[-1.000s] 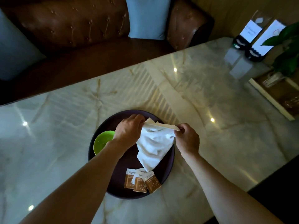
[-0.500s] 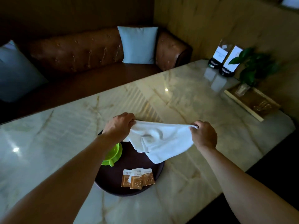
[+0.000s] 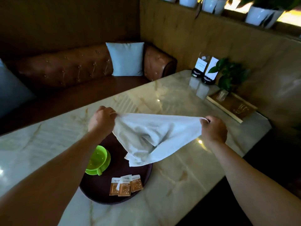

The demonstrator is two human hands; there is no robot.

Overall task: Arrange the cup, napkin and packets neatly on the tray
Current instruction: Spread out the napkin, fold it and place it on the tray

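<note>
both hands, left (image 3: 101,120) and right (image 3: 214,129), pinch napkin (image 3: 156,136) corners, stretched above tray (image 3: 101,188).

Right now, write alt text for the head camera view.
Two bare hands, left hand and right hand, stretch a white napkin in the air above a dark round tray holding a green cup and three brown packets, on a marble table.

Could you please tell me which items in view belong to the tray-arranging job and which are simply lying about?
Part of the job: white napkin stretched between left hand and right hand; green cup; packets; dark tray.

Lying about: cushion, menu stands, plant, wooden tray.
</note>
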